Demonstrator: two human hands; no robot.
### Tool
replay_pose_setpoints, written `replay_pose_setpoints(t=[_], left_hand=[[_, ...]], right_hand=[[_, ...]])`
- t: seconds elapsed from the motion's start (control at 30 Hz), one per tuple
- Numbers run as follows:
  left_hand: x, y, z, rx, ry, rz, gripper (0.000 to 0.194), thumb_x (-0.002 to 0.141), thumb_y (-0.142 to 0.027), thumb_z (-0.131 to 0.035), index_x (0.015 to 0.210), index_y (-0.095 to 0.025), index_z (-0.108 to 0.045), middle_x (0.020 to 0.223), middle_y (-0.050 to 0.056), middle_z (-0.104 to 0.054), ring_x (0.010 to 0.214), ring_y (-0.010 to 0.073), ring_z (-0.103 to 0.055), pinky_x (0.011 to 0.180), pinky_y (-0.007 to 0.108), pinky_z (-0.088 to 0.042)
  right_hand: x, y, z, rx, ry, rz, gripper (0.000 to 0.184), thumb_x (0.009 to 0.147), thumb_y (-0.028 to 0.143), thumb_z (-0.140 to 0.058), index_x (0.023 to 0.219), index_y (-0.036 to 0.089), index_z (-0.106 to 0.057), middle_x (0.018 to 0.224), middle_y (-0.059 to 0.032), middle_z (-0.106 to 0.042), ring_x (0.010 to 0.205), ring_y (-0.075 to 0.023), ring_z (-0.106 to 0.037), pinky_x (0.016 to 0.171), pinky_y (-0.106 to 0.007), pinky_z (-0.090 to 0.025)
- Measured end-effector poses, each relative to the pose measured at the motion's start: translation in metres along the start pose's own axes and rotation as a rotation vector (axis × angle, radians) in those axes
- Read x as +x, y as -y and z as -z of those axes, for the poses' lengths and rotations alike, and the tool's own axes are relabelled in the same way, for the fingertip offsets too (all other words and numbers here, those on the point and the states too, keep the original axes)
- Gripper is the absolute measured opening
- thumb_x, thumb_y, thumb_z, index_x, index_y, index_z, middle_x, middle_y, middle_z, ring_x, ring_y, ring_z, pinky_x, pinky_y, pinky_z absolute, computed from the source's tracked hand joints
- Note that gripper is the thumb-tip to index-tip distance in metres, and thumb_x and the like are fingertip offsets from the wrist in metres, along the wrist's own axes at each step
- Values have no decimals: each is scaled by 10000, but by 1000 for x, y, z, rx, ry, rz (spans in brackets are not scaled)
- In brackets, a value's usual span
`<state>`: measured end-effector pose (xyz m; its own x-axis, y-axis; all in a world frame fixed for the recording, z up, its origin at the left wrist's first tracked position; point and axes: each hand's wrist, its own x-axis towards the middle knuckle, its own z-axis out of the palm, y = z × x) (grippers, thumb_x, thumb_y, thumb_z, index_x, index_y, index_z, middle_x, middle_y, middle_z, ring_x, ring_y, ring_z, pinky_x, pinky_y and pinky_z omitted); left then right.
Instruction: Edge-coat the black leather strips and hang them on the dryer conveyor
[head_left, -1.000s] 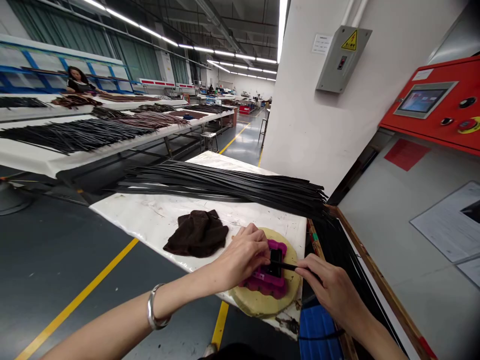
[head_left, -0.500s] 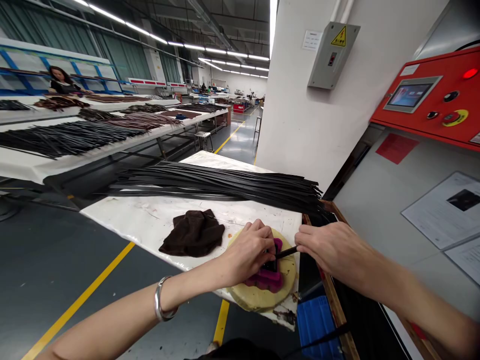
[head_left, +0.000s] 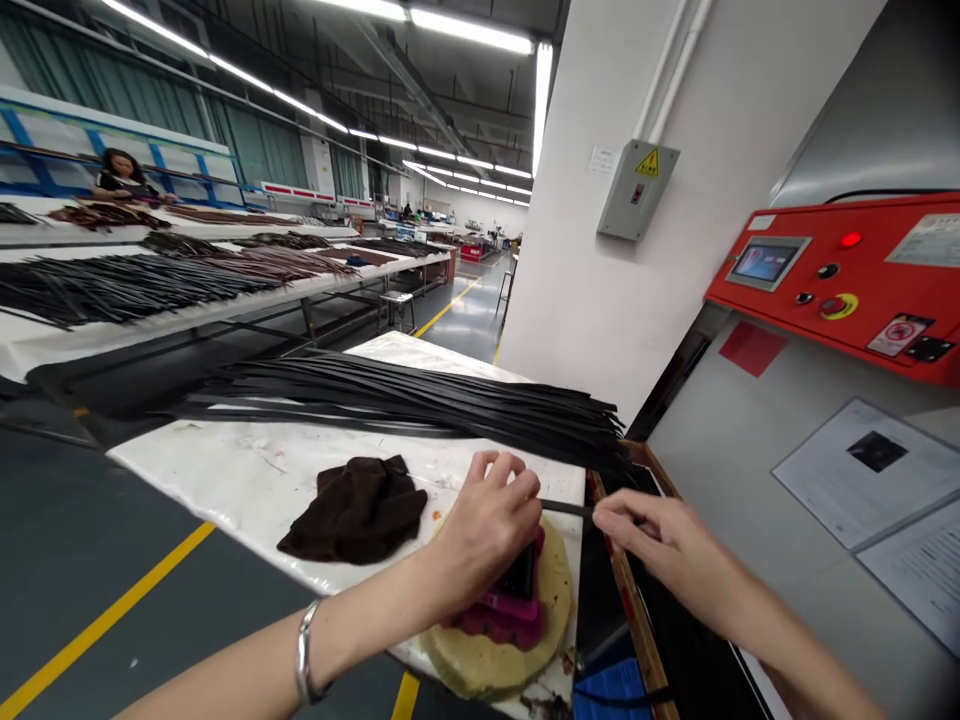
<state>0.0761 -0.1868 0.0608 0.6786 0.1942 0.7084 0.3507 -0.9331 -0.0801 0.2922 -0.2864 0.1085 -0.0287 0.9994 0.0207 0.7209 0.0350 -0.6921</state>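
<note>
A narrow black strip (head_left: 566,508) is stretched between my two hands. My left hand (head_left: 487,525), a silver bangle on its wrist, is closed over the strip's left end; whatever else its fingers cover is hidden. To the right, my right hand (head_left: 652,535) pinches the strip past the table's edge. Just below my left hand sits a purple tray (head_left: 499,625) with a dark inside, partly covered by the hand. It rests on a round yellowish pad (head_left: 559,590) at the table's corner.
A crumpled dark brown cloth (head_left: 356,510) lies left of the pad. Behind it, a bundle of black strips (head_left: 420,400) spans the white table (head_left: 217,460). At right stands a machine with a red control panel (head_left: 832,285). A person (head_left: 127,180) sits at far tables.
Both hands have shifted up off the purple tray, and the strip between them has gone from slanted to nearly level. The camera view has tilted upward a little.
</note>
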Motion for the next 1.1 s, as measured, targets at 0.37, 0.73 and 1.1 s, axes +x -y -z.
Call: replay_pose_setpoints(t=[0.37, 0.73, 1.1], left_hand=[[-45, -14, 18, 108, -375, 37, 277, 823, -76, -722, 1081, -156, -662, 912, 47, -720, 868, 190, -530, 805, 398, -369], [-113, -16, 19, 6, -299, 444, 426, 826, 8, -664, 1197, -197, -625, 1015, 95, -654, 903, 216, -530, 778, 409, -374], [-125, -23, 16, -29, -303, 491, 389, 843, 0, -645, 1175, -202, -616, 980, 77, -639, 873, 203, -536, 757, 392, -370]], right_hand=[[-13, -32, -72, 337, -84, 15, 321, 979, 436, -505, 814, 183, -613, 667, 34, -491, 612, -111, -482, 586, -235, -353], [-8, -42, -108, 32, -272, 407, 165, 1012, 203, -463, 936, 202, -609, 834, -8, -591, 756, -137, -604, 684, -238, -427], [-3, -47, -120, -93, -299, 497, 152, 1015, 178, -461, 977, 197, -606, 867, -31, -630, 782, -153, -645, 669, -250, -464]])
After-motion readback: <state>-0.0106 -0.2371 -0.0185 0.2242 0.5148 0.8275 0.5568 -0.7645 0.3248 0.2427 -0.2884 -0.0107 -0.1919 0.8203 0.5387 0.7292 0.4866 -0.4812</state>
